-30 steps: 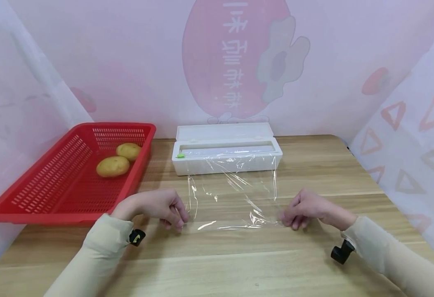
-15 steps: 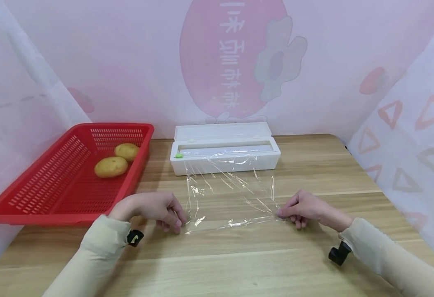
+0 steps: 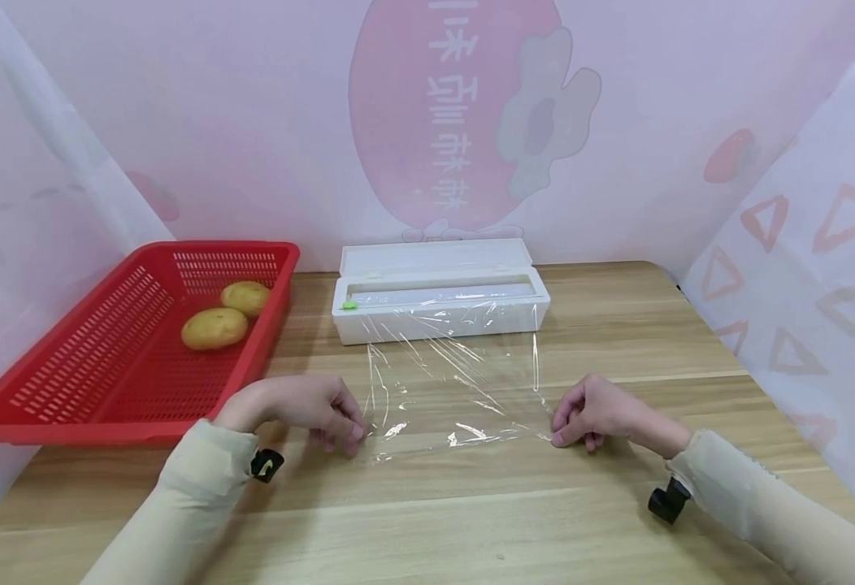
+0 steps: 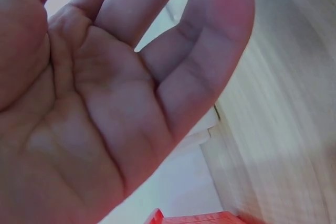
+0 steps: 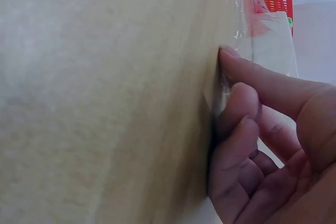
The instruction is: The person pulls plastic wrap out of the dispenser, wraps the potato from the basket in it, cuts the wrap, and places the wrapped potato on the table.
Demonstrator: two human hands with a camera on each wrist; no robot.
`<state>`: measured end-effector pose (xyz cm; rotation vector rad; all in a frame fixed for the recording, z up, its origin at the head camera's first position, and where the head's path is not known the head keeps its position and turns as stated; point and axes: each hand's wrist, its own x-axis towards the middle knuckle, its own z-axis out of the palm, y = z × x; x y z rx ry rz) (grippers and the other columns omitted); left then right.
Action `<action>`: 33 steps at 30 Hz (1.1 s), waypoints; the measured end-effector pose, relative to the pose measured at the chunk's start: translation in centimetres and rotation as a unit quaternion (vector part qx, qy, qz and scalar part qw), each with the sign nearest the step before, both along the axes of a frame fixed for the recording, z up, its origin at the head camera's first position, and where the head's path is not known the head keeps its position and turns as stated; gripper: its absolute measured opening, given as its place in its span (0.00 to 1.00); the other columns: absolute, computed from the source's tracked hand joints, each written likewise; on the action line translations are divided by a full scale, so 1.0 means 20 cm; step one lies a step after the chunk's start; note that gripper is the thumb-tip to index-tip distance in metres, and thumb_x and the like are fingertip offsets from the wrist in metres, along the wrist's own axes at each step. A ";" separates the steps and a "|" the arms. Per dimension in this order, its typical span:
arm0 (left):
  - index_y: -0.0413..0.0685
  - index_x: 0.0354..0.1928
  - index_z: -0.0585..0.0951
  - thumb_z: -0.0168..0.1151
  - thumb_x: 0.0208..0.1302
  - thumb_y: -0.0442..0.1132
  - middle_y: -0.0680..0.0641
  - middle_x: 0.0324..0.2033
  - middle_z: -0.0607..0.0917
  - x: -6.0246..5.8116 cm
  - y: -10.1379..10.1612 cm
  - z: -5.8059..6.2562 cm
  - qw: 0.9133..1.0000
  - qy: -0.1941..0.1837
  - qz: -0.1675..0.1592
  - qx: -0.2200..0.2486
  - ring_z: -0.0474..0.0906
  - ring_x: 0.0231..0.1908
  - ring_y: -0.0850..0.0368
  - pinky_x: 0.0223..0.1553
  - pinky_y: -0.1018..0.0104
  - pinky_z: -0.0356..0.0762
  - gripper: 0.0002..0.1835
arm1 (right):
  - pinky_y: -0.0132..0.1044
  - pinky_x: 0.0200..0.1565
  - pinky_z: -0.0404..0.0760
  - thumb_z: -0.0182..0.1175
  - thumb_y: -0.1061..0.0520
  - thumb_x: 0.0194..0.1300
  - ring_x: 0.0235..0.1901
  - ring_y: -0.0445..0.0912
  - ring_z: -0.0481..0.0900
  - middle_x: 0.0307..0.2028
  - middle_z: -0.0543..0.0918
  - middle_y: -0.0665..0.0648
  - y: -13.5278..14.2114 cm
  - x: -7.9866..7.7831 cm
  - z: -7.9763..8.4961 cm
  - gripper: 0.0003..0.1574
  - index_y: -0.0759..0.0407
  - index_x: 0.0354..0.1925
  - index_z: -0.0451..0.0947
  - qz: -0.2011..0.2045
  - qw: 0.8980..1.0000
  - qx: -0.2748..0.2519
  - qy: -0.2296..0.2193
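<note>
A clear sheet of cling film [image 3: 457, 398] stretches toward me from a white cling film box [image 3: 442, 323], whose lid stands raised at the back. My left hand [image 3: 310, 413] pinches the film's near left corner, low over the table. At the near right corner, my right hand [image 3: 603, 414] pinches the film between thumb and fingers. The left wrist view shows mostly the palm [image 4: 105, 103], and the fingertips fall outside it. In the right wrist view the curled fingers [image 5: 231, 156] lie close to the wood, with crinkled film beyond the thumb.
A red plastic basket [image 3: 252, 366] stands at the left, holding two potatoes [image 3: 214, 328]. The box's small green slider [image 3: 349, 305] sits at its left end. Printed sheeting [image 3: 252, 122] walls in the wooden table [image 3: 427, 528] at the back and sides.
The right hand's thumb and fingers have shifted slightly at the film's corner. Creases in the film have changed, and its near edge now slants a little. The left hand stays nearly in place.
</note>
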<state>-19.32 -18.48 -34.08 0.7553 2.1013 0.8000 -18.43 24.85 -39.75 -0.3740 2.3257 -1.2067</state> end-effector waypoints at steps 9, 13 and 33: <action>0.44 0.42 0.86 0.60 0.70 0.39 0.49 0.32 0.87 -0.05 0.03 0.15 0.998 0.062 0.027 0.016 0.83 0.37 0.48 0.40 0.55 0.81 0.09 | 0.32 0.18 0.75 0.79 0.62 0.44 0.14 0.42 0.75 0.16 0.78 0.55 0.01 0.03 -0.01 0.16 0.65 0.34 0.86 -0.055 0.998 -0.021 -0.007; 0.45 0.45 0.86 0.60 0.70 0.41 0.51 0.34 0.88 -0.07 0.05 0.22 0.996 0.081 0.029 0.018 0.84 0.39 0.49 0.44 0.56 0.81 0.10 | 0.37 0.21 0.79 0.80 0.62 0.44 0.16 0.44 0.77 0.21 0.83 0.58 0.00 0.06 -0.02 0.18 0.66 0.35 0.87 -0.087 0.996 -0.031 -0.007; 0.49 0.51 0.86 0.66 0.66 0.45 0.49 0.39 0.87 -0.17 0.03 0.63 0.982 0.160 0.083 0.053 0.83 0.41 0.53 0.47 0.59 0.80 0.14 | 0.32 0.17 0.74 0.82 0.58 0.39 0.13 0.41 0.73 0.22 0.85 0.58 -0.01 0.05 -0.03 0.17 0.61 0.31 0.89 -0.160 0.987 0.004 -0.005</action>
